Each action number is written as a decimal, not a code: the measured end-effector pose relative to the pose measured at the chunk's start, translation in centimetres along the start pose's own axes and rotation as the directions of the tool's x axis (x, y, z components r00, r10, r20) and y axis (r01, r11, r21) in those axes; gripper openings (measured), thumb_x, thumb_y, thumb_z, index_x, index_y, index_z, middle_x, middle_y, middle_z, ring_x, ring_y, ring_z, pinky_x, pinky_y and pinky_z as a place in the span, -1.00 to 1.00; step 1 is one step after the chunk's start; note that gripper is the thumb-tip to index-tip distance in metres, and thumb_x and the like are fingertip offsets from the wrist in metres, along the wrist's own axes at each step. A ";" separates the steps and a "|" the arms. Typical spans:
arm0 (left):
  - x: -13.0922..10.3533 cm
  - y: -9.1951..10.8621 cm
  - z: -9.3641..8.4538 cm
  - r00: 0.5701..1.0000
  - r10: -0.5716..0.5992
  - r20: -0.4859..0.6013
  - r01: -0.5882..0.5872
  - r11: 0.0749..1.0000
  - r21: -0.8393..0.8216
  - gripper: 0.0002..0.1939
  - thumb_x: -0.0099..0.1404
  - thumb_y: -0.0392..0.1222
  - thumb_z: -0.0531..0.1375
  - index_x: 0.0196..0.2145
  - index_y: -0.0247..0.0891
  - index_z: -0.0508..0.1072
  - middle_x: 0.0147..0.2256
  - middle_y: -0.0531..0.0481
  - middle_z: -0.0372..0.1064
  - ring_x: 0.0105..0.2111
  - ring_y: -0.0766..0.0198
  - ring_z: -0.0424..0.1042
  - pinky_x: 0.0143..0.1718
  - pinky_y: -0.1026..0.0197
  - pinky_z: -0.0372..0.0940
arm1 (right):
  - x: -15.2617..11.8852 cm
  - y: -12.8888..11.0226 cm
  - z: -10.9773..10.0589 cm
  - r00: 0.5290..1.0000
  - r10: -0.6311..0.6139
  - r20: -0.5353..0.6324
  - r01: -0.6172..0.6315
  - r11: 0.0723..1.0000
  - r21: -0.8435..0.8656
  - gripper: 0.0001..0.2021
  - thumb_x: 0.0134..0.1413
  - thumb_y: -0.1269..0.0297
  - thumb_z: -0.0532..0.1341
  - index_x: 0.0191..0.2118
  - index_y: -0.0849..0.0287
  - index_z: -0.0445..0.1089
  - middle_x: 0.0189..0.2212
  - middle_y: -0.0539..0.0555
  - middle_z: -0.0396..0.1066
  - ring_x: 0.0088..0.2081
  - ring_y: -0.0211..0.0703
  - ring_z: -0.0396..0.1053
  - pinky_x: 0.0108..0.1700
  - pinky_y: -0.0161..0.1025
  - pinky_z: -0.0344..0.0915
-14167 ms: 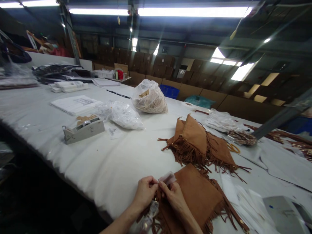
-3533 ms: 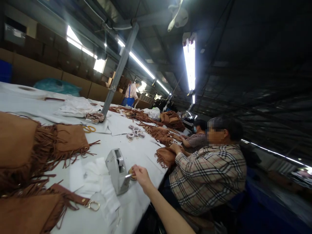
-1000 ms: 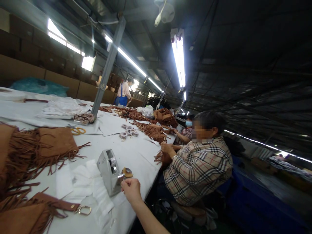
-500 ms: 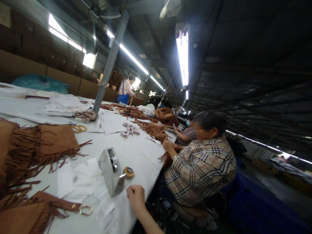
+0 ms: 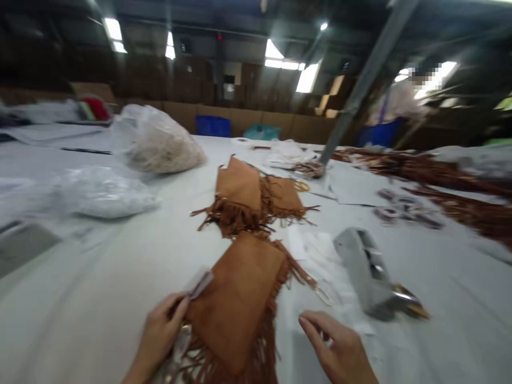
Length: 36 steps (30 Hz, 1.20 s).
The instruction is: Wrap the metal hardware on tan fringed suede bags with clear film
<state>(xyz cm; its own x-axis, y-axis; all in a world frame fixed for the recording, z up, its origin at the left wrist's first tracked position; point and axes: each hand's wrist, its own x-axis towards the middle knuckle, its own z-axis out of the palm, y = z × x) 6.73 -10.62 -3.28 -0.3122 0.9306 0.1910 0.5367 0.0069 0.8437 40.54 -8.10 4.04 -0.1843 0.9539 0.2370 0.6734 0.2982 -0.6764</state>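
Observation:
A brown fringed suede bag (image 5: 240, 298) lies on the white table in front of me. At its left edge my left hand (image 5: 166, 325) is closed, with a pale greyish strap (image 5: 201, 284) pinched between thumb and fingers. Part of the strap hangs below the hand, with a bit of metal showing. My right hand (image 5: 334, 341) is held over the table to the right of the bag, thumb and forefinger together; whatever they hold, if anything, is too blurred to name. A brown strap with a metal clasp (image 5: 323, 295) extends from the bag towards that hand.
A grey tape dispenser (image 5: 366, 272) stands right of the bag, beside thin white sheets (image 5: 320, 256). More fringed bags (image 5: 240, 186) lie beyond, near yellow-handled scissors (image 5: 302, 186). Clear plastic bags (image 5: 160, 141) are at left, coiled straps (image 5: 408, 205) at right. A metal post (image 5: 356, 96) rises behind.
My view has swung left, away from the seated co-worker, onto the bag. My left hand with the strap has come into view. My right hand has gone from a fist to a pinch.

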 end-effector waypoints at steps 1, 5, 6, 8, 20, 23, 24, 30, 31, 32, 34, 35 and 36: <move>-0.2 -0.4 -1.5 0.999 -0.037 0.022 0.037 0.999 -0.003 -0.69 0.26 0.04 0.11 -0.26 -0.24 0.48 -0.31 0.01 0.48 -0.27 0.20 0.44 -0.19 0.16 0.35 | 1.0 -1.0 1.6 0.996 -0.073 0.040 0.071 0.996 0.049 -0.81 0.11 0.18 0.14 -0.36 0.10 0.47 -0.40 0.05 0.51 -0.39 -0.16 0.43 -0.30 -0.32 0.31; 0.3 0.0 -2.5 0.982 -0.123 0.142 0.142 0.981 -0.134 -0.68 0.25 0.01 0.08 -0.21 -0.23 0.49 -0.27 -0.02 0.49 -0.22 0.16 0.42 -0.18 0.21 0.30 | 3.5 -5.9 6.9 0.944 -0.269 0.193 0.239 0.956 0.168 -0.80 0.16 0.25 0.09 -0.35 0.13 0.45 -0.45 0.05 0.48 -0.39 -0.19 0.42 -0.30 -0.33 0.29; 0.5 0.3 -2.2 0.978 -0.131 0.161 0.157 0.974 -0.163 -0.68 0.25 0.00 0.08 -0.21 -0.24 0.49 -0.28 -0.02 0.49 -0.23 0.16 0.42 -0.19 0.21 0.29 | 4.0 -6.9 7.9 0.929 -0.289 0.229 0.254 0.952 0.173 -0.79 0.17 0.27 0.08 -0.36 0.14 0.44 -0.46 0.04 0.47 -0.40 -0.20 0.41 -0.30 -0.33 0.28; 0.7 0.7 -1.9 0.972 -0.144 0.187 0.182 0.962 -0.205 -0.69 0.24 -0.03 0.08 -0.21 -0.26 0.48 -0.30 -0.03 0.49 -0.25 0.16 0.42 -0.20 0.22 0.28 | 4.7 -8.7 9.7 0.906 -0.306 0.293 0.263 0.949 0.176 -0.78 0.18 0.29 0.07 -0.39 0.15 0.43 -0.47 0.04 0.45 -0.40 -0.21 0.38 -0.30 -0.33 0.25; 0.8 0.6 -2.1 0.985 -0.133 0.114 0.161 0.945 -0.286 -0.78 0.24 -0.12 0.07 -0.32 -0.24 0.48 -0.37 0.00 0.46 -0.29 0.21 0.41 -0.20 0.26 0.27 | 7.4 -12.7 16.2 0.811 -0.291 0.507 0.249 0.957 0.152 -0.73 0.14 0.32 0.08 -0.53 0.20 0.37 -0.56 0.01 0.40 -0.50 -0.28 0.29 -0.43 -0.39 0.11; 0.8 0.5 -2.1 0.986 -0.129 0.110 0.157 0.938 -0.309 -0.78 0.25 -0.13 0.06 -0.31 -0.25 0.47 -0.37 0.00 0.45 -0.30 0.22 0.41 -0.23 0.26 0.27 | 7.9 -12.8 16.8 0.840 -0.214 0.499 0.210 0.976 0.066 -0.71 0.11 0.28 0.08 -0.56 0.21 0.39 -0.60 0.03 0.41 -0.54 -0.26 0.29 -0.48 -0.38 0.07; 0.8 0.4 -2.1 0.986 -0.128 0.109 0.156 0.937 -0.313 -0.78 0.26 -0.13 0.06 -0.31 -0.25 0.47 -0.37 0.00 0.45 -0.31 0.22 0.41 -0.25 0.27 0.27 | 8.1 -12.9 17.0 0.850 -0.187 0.493 0.188 0.981 0.048 -0.71 0.10 0.27 0.09 -0.56 0.22 0.40 -0.61 0.04 0.42 -0.54 -0.25 0.30 -0.49 -0.38 0.06; 1.1 0.0 -2.0 0.989 -0.123 0.084 0.143 0.941 -0.307 -0.77 0.27 -0.14 0.05 -0.28 -0.25 0.48 -0.36 0.00 0.45 -0.33 0.23 0.41 -0.27 0.27 0.26 | 8.5 -13.4 17.7 0.910 -0.009 0.415 0.002 1.000 0.017 -0.76 -0.07 0.25 0.18 -0.63 0.25 0.43 -0.65 0.04 0.40 -0.55 -0.24 0.29 -0.51 -0.38 0.05; 1.1 0.0 -2.0 0.989 -0.120 0.082 0.140 0.940 -0.311 -0.76 0.27 -0.15 0.05 -0.26 -0.25 0.48 -0.36 0.00 0.46 -0.32 0.23 0.41 -0.27 0.27 0.26 | 8.6 -13.3 17.9 0.917 0.020 0.398 -0.030 0.999 0.019 -0.77 -0.11 0.25 0.20 -0.63 0.27 0.42 -0.66 0.03 0.39 -0.55 -0.25 0.27 -0.52 -0.38 0.05; 1.1 0.0 -2.0 0.990 -0.116 0.085 0.137 0.938 -0.317 -0.75 0.27 -0.15 0.05 -0.24 -0.25 0.48 -0.34 -0.01 0.46 -0.31 0.23 0.40 -0.26 0.26 0.26 | 8.6 -13.2 18.1 0.920 0.042 0.389 -0.058 0.998 0.030 -0.78 -0.13 0.25 0.21 -0.63 0.28 0.42 -0.67 0.02 0.37 -0.56 -0.27 0.25 -0.53 -0.39 0.04; 1.1 0.0 -2.2 0.989 -0.103 0.103 0.132 0.932 -0.337 -0.74 0.27 -0.16 0.04 -0.22 -0.25 0.48 -0.31 -0.03 0.47 -0.30 0.22 0.40 -0.24 0.25 0.25 | 8.6 -12.8 18.6 0.916 0.062 0.396 -0.102 0.991 0.082 -0.82 -0.17 0.27 0.22 -0.58 0.29 0.42 -0.67 -0.01 0.33 -0.59 -0.30 0.21 -0.55 -0.39 0.02; 1.1 0.1 -2.3 0.989 -0.098 0.114 0.133 0.925 -0.355 -0.74 0.27 -0.17 0.04 -0.21 -0.26 0.48 -0.29 -0.04 0.47 -0.29 0.22 0.40 -0.22 0.25 0.25 | 8.6 -12.6 18.8 0.911 0.058 0.408 -0.116 0.986 0.117 -0.83 -0.17 0.27 0.21 -0.56 0.30 0.41 -0.68 -0.03 0.31 -0.60 -0.31 0.18 -0.56 -0.40 0.01; 1.1 0.2 -2.4 0.987 -0.096 0.127 0.138 0.915 -0.379 -0.74 0.27 -0.17 0.04 -0.21 -0.26 0.48 -0.28 -0.05 0.47 -0.29 0.21 0.39 -0.21 0.24 0.25 | 8.5 -12.4 19.0 0.907 0.052 0.418 -0.125 0.981 0.150 -0.84 -0.17 0.28 0.21 -0.55 0.30 0.41 -0.69 -0.04 0.28 -0.61 -0.33 0.16 -0.57 -0.40 0.00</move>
<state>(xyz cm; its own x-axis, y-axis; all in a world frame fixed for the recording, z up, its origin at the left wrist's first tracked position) 4.60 -10.51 -1.67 -0.2600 0.9646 0.0436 0.1510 -0.0040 0.9885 17.03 -3.01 1.21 -0.4314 0.8952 -0.1118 0.5762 0.1781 -0.7977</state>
